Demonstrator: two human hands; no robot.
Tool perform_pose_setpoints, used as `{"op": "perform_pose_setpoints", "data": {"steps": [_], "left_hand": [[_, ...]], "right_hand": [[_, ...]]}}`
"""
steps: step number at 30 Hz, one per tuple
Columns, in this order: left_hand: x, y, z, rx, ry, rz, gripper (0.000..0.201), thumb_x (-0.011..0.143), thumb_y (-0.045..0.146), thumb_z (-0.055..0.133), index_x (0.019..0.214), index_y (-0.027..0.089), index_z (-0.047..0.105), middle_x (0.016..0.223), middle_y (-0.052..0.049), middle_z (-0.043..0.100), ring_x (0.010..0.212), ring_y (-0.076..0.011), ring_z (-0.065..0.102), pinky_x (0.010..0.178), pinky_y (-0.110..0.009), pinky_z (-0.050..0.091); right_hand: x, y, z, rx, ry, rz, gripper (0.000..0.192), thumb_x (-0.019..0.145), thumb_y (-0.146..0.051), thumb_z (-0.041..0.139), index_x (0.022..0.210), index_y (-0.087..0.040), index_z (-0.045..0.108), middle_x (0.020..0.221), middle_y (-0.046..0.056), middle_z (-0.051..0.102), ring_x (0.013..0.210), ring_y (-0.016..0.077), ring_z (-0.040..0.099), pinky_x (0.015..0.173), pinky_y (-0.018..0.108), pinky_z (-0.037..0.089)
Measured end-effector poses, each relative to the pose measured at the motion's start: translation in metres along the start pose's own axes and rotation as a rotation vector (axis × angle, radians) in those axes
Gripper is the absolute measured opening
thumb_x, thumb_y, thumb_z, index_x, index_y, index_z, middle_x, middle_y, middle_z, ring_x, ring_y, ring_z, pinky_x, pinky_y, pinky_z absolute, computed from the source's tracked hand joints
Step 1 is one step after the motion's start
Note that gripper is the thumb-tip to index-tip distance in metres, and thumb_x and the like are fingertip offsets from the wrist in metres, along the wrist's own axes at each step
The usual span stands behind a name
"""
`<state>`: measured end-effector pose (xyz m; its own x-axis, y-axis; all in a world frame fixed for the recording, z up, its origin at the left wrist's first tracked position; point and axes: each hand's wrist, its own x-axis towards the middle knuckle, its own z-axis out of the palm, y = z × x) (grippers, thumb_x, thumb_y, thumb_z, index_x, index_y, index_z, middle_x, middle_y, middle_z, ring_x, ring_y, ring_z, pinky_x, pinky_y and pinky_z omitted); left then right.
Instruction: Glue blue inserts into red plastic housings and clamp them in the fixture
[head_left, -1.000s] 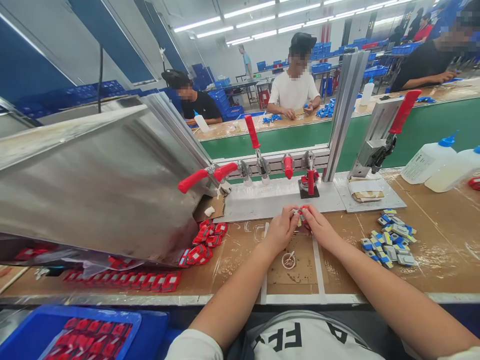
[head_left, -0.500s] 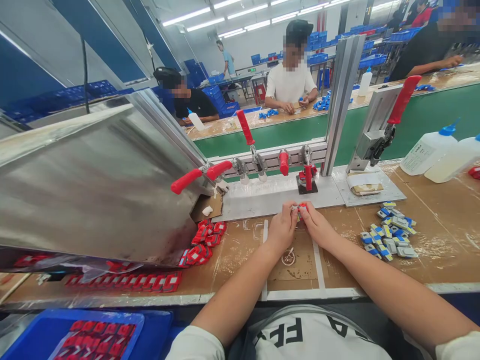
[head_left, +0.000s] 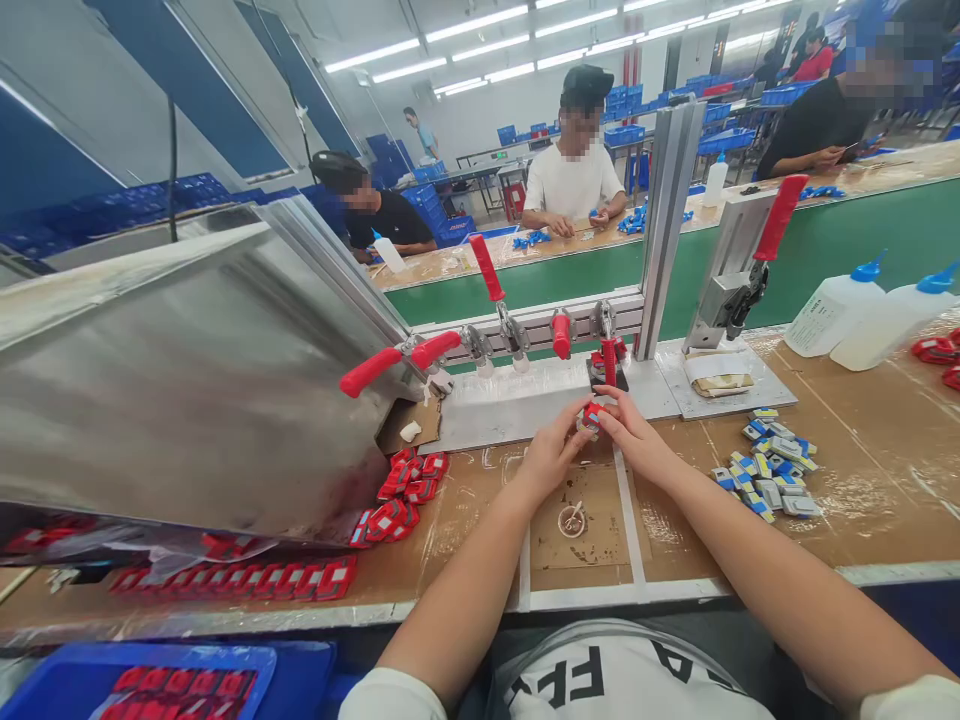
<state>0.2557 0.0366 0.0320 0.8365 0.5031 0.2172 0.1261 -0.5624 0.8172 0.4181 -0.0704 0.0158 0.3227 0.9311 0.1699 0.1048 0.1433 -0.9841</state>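
Note:
Between the fingertips of both hands is a small red plastic part [head_left: 592,414] with a light, yellowish piece at its lower side. My left hand [head_left: 553,455] pinches it from the left, and my right hand [head_left: 632,432] grips it from the right with the index finger stretched over the top. Just beyond the hands, a red-handled toggle clamp [head_left: 609,362] stands over a black fixture [head_left: 598,384] that has red in it. Nearer my body, a small round dish [head_left: 572,520] with a thin stick in it sits on a cardboard sheet [head_left: 551,545].
Grey, blue and yellow blocks [head_left: 772,468] lie heaped at right, below two white bottles [head_left: 832,312]. Red parts [head_left: 397,505] lie heaped at left beside a large metal box [head_left: 195,400]. A blue bin [head_left: 264,665] holds more. Co-workers sit across the green-sided bench [head_left: 480,305].
Both hands have turned the part, so more of its red face shows. My right index finger has lifted over its top. The camera view has shifted slightly.

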Motion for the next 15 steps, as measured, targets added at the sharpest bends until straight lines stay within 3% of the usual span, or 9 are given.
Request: {"op": "perform_pose_setpoints", "data": {"steps": [4, 9, 12, 15], "left_hand": [[0.005, -0.001, -0.003, -0.235, -0.002, -0.065, 0.042, 0.093, 0.043, 0.067, 0.13, 0.024, 0.059, 0.108, -0.006, 0.069, 0.09, -0.0192, 0.066, 0.073, -0.029, 0.054], [0.01, -0.003, 0.004, -0.537, -0.008, -0.155, 0.046, 0.086, 0.044, 0.076, 0.121, 0.022, 0.056, 0.113, -0.007, 0.066, 0.089, -0.0184, 0.07, 0.072, -0.03, 0.06], [0.012, -0.005, 0.006, -0.59, 0.014, -0.157, 0.047, 0.083, 0.045, 0.079, 0.115, 0.022, 0.054, 0.115, -0.006, 0.065, 0.087, -0.016, 0.07, 0.073, -0.029, 0.061], [0.017, -0.007, 0.002, -0.572, 0.022, -0.165, 0.048, 0.081, 0.045, 0.081, 0.112, 0.022, 0.053, 0.117, -0.006, 0.063, 0.09, -0.016, 0.072, 0.075, -0.029, 0.061]], "right_hand": [[0.001, -0.005, 0.003, 0.112, -0.014, 0.04, 0.059, 0.092, -0.055, 0.064, 0.137, -0.026, 0.039, 0.102, 0.004, 0.072, 0.098, 0.0225, 0.067, 0.094, 0.041, 0.051], [0.0, -0.004, 0.003, 0.025, 0.002, 0.037, 0.055, 0.092, -0.054, 0.063, 0.133, -0.024, 0.042, 0.091, -0.001, 0.066, 0.081, 0.0186, 0.063, 0.079, 0.034, 0.051], [0.01, -0.004, -0.017, -0.106, 0.15, 0.033, 0.042, 0.098, -0.054, 0.048, 0.127, -0.024, 0.049, 0.081, -0.003, 0.06, 0.07, 0.0173, 0.057, 0.07, 0.032, 0.049], [0.038, -0.007, -0.049, -0.309, 0.305, 0.056, 0.027, 0.095, -0.04, 0.045, 0.111, -0.023, 0.059, 0.088, 0.001, 0.066, 0.076, 0.019, 0.06, 0.077, 0.034, 0.05]]}}
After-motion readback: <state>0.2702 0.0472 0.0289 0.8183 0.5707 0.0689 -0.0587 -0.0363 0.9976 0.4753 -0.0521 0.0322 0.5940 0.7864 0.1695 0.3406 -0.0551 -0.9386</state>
